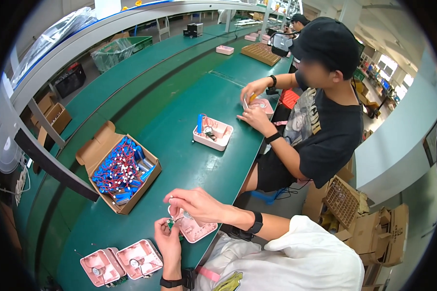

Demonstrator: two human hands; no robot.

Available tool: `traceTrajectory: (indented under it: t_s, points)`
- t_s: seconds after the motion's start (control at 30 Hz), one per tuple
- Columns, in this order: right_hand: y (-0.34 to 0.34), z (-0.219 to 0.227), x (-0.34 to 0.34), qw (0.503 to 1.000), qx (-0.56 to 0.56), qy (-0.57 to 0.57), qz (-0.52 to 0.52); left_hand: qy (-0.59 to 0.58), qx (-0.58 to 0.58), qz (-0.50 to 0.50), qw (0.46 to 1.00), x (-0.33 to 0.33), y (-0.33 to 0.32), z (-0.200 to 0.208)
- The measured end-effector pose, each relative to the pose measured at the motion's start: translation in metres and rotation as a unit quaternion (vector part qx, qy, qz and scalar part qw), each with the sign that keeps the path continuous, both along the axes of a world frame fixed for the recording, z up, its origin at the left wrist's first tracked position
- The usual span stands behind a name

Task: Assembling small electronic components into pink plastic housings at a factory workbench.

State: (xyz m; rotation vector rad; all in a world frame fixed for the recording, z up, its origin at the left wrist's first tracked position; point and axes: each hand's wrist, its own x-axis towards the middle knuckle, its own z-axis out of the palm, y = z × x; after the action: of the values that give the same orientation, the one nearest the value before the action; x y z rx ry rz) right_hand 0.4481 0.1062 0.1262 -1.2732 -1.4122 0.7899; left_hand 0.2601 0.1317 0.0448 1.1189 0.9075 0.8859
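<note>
My left hand (pixel 168 241) pinches a small green circuit board (pixel 170 223) by its edge. Just above it, my right hand (pixel 195 206) is closed in a pinch; what lies between its fingertips is too small to make out. Beneath and beside both hands, a pink plastic housing (pixel 201 234) rests near the table's front edge, partly covered by my right hand. A round silvery part (pixel 187 214) shows inside it. Two more pink housings, one left (pixel 101 267) and one right (pixel 140 259), sit at the lower left, each with a round part and wires in it.
An open cardboard box (pixel 153 178) of blue batteries with red leads stands left of my hands on the green table (pixel 175 165). Farther along is a pink housing (pixel 220 144) with a blue battery. A co-worker (pixel 325 111) on the right handles another pink housing (pixel 265 107).
</note>
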Motion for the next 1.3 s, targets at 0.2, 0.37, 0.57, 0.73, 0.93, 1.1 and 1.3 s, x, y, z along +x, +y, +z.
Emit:
traceTrajectory:
  t_s: [0.2,0.37,0.57,0.73,0.93,1.1,1.3]
  points:
    - [-0.010,0.001,-0.007,0.987,-0.043,0.149,-0.035,-0.001,-0.036,-0.006,0.999,-0.003,0.002,0.010]
    - [-0.001,-0.005,-0.013,0.997,0.036,0.055,-0.028,-0.005,-0.052,-0.001,0.999,-0.022,0.002,0.005]
    - [0.010,-0.034,-0.042,0.994,-0.040,0.100,-0.019,-0.006,0.003,-0.020,1.000,-0.041,0.022,-0.029]
    - [0.021,-0.049,-0.069,0.987,-0.060,0.147,0.039,0.021,-0.009,-0.016,1.000,-0.074,0.027,-0.039]
    - [0.024,-0.058,-0.075,0.977,-0.091,0.189,0.042,0.006,-0.008,-0.012,1.000,-0.084,0.027,-0.052]
    - [0.024,-0.064,-0.076,0.976,-0.119,0.178,0.034,0.017,-0.018,-0.029,0.999,-0.091,0.031,-0.062]
    - [0.029,-0.076,-0.076,0.974,-0.124,0.184,0.053,0.035,-0.050,-0.037,0.997,-0.090,0.034,-0.071]
